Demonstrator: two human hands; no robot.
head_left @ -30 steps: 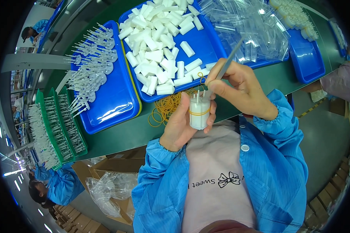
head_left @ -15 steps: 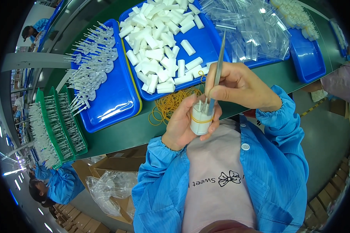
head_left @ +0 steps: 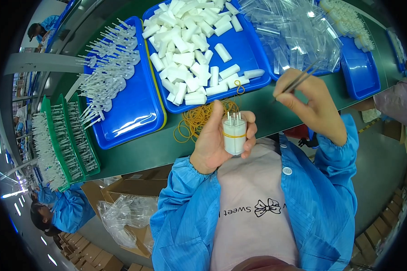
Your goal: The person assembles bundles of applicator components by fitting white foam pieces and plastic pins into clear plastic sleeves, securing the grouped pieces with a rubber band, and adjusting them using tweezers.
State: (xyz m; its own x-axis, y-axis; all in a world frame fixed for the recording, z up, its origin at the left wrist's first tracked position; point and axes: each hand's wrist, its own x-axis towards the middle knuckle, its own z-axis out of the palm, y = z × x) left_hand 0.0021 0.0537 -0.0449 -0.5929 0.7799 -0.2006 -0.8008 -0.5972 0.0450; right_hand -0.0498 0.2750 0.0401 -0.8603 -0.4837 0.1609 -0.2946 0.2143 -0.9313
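In front of my chest, my left hand [head_left: 211, 147] holds a bundle of white blocks [head_left: 234, 142] upright. A yellow rubber band runs round the bundle's middle, and several thin pale pins [head_left: 233, 117] stick up from its top. My right hand [head_left: 309, 101] is off to the right, apart from the bundle, with a pair of metal tweezers [head_left: 300, 81] pinched between thumb and fingers. The tweezers are blurred, and I see nothing in their tips. Loose yellow rubber bands [head_left: 192, 122] lie on the green table just beyond my left hand.
White blocks fill much of a blue tray [head_left: 253, 49]. Clear plastic pieces [head_left: 289, 36] are heaped to its right, beside a smaller blue tray [head_left: 361, 83]. At left, another blue tray [head_left: 135, 117] holds white stemmed parts [head_left: 108, 67], near green racks [head_left: 70, 144]. An open carton [head_left: 140, 187] stands below the table.
My right hand has drawn the tweezers out of the bundle's top and moved away to the right. My left hand still holds the bundle in nearly the same place, its thumb now raised.
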